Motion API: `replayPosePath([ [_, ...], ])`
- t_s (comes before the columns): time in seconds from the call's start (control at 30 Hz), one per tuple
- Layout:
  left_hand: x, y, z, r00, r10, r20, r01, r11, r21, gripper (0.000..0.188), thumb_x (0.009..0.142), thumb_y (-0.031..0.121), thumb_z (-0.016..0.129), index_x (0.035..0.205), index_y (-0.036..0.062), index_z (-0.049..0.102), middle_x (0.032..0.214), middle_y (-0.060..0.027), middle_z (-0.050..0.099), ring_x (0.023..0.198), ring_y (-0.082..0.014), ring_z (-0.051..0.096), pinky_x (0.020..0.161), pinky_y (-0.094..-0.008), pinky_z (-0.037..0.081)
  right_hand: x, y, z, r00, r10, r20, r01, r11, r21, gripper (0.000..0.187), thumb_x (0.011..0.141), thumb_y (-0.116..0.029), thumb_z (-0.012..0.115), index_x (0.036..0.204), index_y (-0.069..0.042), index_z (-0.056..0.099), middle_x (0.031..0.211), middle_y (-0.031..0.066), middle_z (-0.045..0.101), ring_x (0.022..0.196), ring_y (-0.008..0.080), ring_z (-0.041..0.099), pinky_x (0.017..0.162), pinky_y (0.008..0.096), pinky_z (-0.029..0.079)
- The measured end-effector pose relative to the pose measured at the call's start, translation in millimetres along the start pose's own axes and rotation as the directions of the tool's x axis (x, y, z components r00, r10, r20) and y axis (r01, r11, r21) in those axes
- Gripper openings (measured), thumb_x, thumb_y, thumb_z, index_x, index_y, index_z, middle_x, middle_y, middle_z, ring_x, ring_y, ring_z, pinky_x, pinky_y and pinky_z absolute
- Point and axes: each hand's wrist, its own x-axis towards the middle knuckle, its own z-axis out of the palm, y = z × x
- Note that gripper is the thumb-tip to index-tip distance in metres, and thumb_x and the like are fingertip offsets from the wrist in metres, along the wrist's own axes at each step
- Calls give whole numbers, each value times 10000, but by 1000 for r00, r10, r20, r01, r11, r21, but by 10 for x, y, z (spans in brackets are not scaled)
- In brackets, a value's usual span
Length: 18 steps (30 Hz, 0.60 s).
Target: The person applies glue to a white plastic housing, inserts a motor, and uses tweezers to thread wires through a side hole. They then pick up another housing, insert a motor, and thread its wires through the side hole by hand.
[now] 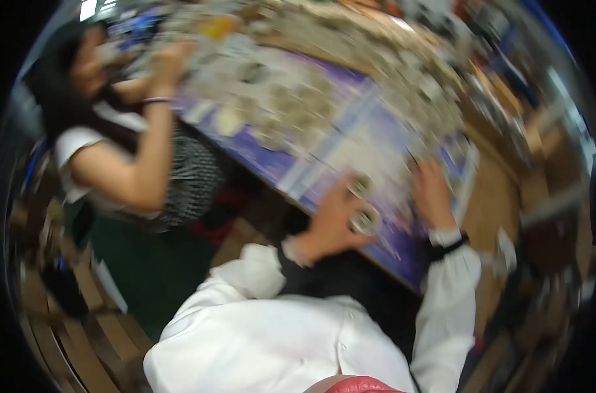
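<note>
Both forearms (447, 288) are angling in from below, left hand (334, 216) is kinda curling into a C, right hand (431, 190) is pointing away, pretty blurry.

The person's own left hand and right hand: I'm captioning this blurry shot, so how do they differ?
The left hand holds two round, pale-rimmed pieces; no such piece shows clearly in the right hand, though blur hides its fingertips. The left hand is at the near edge of the purple-patterned table; the right hand is farther in over it. Both extend from white sleeves.
</note>
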Motion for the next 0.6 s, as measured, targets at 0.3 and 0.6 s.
replayPosePath([
  [0.3, -83, 113, 71, 991, 33, -126, -18, 993, 115, 654, 603, 405, 853, 1092, 85, 558, 1496, -273, 216, 1306, -460, 338, 1046, -479, 327, -58, 92, 54, 985, -170, -5, 170, 985, -26, 178, 796, -45, 653, 961, -8, 599, 867, 174, 588, 827, 377, 579, 711, 432, 457],
  [0.6, -79, -11, 76, 976, 129, -174, -114, 989, 90, 746, 652, 361, 828, 1229, 73, 452, 1501, -260, 203, 1330, -450, 315, 1076, -475, 306, -508, -328, -475, 1000, 21, -1, -20, 971, 240, 170, 808, -45, 665, 962, 9, 620, 837, 147, 611, 735, 327, 587, 661, 383, 456],
])
